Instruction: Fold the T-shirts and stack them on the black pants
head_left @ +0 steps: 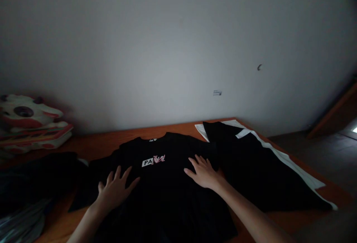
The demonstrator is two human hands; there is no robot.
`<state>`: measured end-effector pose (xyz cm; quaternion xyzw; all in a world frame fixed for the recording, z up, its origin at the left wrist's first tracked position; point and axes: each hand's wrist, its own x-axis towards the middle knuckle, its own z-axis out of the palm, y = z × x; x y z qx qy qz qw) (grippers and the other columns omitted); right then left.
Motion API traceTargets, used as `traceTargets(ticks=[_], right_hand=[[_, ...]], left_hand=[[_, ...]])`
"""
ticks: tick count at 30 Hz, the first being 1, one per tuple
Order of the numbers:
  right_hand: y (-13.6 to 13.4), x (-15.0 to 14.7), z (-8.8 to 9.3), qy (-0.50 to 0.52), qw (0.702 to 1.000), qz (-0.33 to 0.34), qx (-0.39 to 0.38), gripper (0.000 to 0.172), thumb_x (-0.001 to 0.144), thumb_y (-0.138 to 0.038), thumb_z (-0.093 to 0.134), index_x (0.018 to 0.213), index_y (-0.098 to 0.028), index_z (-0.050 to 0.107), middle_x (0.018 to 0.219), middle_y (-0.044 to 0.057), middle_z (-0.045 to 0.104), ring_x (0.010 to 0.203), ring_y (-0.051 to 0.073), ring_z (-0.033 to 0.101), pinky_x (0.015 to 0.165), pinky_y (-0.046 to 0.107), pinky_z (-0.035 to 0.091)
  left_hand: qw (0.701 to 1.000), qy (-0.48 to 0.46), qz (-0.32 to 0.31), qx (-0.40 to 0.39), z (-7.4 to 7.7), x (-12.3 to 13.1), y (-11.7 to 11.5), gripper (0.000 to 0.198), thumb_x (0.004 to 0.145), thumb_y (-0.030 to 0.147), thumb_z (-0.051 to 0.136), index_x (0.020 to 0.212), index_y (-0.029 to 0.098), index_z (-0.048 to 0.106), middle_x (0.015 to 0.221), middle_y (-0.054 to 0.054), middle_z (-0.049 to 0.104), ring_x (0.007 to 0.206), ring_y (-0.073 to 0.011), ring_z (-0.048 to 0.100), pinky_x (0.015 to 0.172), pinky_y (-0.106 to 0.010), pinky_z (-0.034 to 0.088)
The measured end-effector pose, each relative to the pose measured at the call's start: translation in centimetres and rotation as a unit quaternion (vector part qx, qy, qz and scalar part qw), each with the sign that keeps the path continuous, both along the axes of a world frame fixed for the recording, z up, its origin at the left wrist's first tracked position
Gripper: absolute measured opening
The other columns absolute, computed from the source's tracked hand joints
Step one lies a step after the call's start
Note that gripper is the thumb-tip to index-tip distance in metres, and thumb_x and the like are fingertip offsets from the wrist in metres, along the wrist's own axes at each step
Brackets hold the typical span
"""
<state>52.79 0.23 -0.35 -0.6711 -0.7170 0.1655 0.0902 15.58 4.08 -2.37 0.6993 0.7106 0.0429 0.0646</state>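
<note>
A black T-shirt (164, 191) lies spread out, collar toward the wall, with a white and pink chest print. My left hand (115, 189) rests palm down at its left side, fingers spread. On the right side of the shirt lies my right hand (203, 172), also flat with fingers apart. Neither hand grips the cloth. Beside the shirt on the right, black garments (259, 176) with white ones (292, 165) showing under them are laid out. The shirt's lower end runs off into shadow at the bottom of the view.
The wooden table (184, 127) stands against a grey wall (167, 49). At the far left sits a cow-shaped toy keyboard (33, 127). Dark crumpled clothes (36, 176) and a greyish cloth (23, 220) lie at the left. Floor shows beyond the table's right edge.
</note>
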Motion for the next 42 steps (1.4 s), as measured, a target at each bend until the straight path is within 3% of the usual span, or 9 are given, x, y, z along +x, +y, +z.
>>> traceTargets(ticks=[5,10,21,25,28,32,36,39,42], right_hand=[[0.7,-0.9,-3.0,-0.042,0.998,-0.019,0.036,0.083,0.095,-0.071,0.036,0.157,-0.016,0.035,0.164,0.018,0.022,0.153,0.042,0.012,0.121,0.062,0.007],[2.8,-0.8,-3.3,-0.065,0.996,-0.020,0.066,0.081,0.095,-0.072,0.034,0.157,-0.019,0.035,0.165,0.015,0.024,0.153,0.038,0.013,0.123,0.057,0.008],[6.5,0.0,-3.5,-0.051,0.994,-0.028,0.088,0.074,0.095,-0.067,0.043,0.154,-0.022,0.040,0.164,0.013,0.027,0.153,0.032,0.019,0.124,0.053,0.008],[7.0,0.1,-3.9,-0.046,0.993,-0.039,0.106,0.069,0.096,-0.063,0.046,0.152,-0.022,0.045,0.163,0.013,0.031,0.152,0.032,0.023,0.123,0.052,0.010],[7.0,0.2,-3.9,-0.044,0.991,-0.039,0.116,0.067,0.096,-0.061,0.047,0.150,-0.021,0.047,0.162,0.014,0.033,0.152,0.031,0.024,0.123,0.050,0.012],[6.9,0.2,-3.8,-0.037,0.992,-0.041,0.115,0.066,0.096,-0.059,0.048,0.149,-0.020,0.048,0.162,0.015,0.033,0.152,0.032,0.025,0.123,0.050,0.012],[6.8,0.3,-3.8,-0.031,0.989,-0.040,0.136,0.063,0.096,-0.056,0.050,0.146,-0.017,0.052,0.159,0.016,0.039,0.149,0.032,0.030,0.123,0.049,0.016],[6.6,0.3,-3.8,-0.020,0.983,-0.050,0.174,0.051,0.097,-0.047,0.050,0.135,-0.014,0.061,0.151,0.017,0.050,0.143,0.030,0.041,0.121,0.046,0.022],[5.6,0.2,-3.3,-0.028,0.978,-0.049,0.199,0.041,0.098,-0.039,0.048,0.125,-0.014,0.067,0.139,0.017,0.060,0.133,0.029,0.051,0.117,0.045,0.030]], left_hand=[[0.998,0.004,-0.037,0.050,-1.4,-0.2,-0.2,0.072,0.081,0.070,0.047,0.145,0.035,0.051,0.161,-0.016,0.038,0.149,-0.0514,0.020,0.103,-0.083,0.020],[0.996,0.002,-0.052,0.074,-1.1,0.1,1.5,0.071,0.083,0.067,0.048,0.146,0.034,0.050,0.162,-0.016,0.036,0.151,-0.0493,0.016,0.106,-0.080,0.019],[0.998,0.019,-0.004,0.060,-0.4,1.2,5.8,0.077,0.087,0.066,0.040,0.149,0.022,0.047,0.161,-0.020,0.036,0.150,-0.0447,0.024,0.115,-0.067,0.021],[0.987,-0.040,0.009,0.156,-0.7,1.3,6.2,0.064,0.089,0.054,0.044,0.134,0.011,0.060,0.153,-0.024,0.046,0.146,-0.0410,0.033,0.119,-0.060,0.020],[0.976,-0.121,-0.051,0.175,-0.3,1.2,6.2,0.043,0.088,0.045,0.046,0.111,0.017,0.070,0.138,-0.017,0.061,0.134,-0.0347,0.051,0.116,-0.053,0.032],[0.973,-0.168,-0.090,0.130,1.7,0.7,4.2,0.041,0.094,0.048,0.038,0.093,0.023,0.071,0.107,-0.009,0.075,0.103,-0.0243,0.070,0.096,-0.036,0.051],[0.975,-0.186,-0.105,0.057,3.6,-0.1,-1.1,0.048,0.094,0.060,0.037,0.096,0.026,0.071,0.101,-0.006,0.077,0.099,-0.0255,0.072,0.088,-0.036,0.055],[0.983,-0.143,-0.096,0.067,3.2,-1.4,-5.3,0.053,0.081,0.069,0.055,0.106,0.026,0.073,0.113,-0.009,0.075,0.108,-0.0316,0.069,0.099,-0.045,0.053],[0.981,-0.127,-0.085,0.123,1.4,-3.3,-7.9,0.052,0.075,0.065,0.065,0.110,0.028,0.073,0.115,-0.008,0.075,0.110,-0.0318,0.070,0.100,-0.046,0.055]])
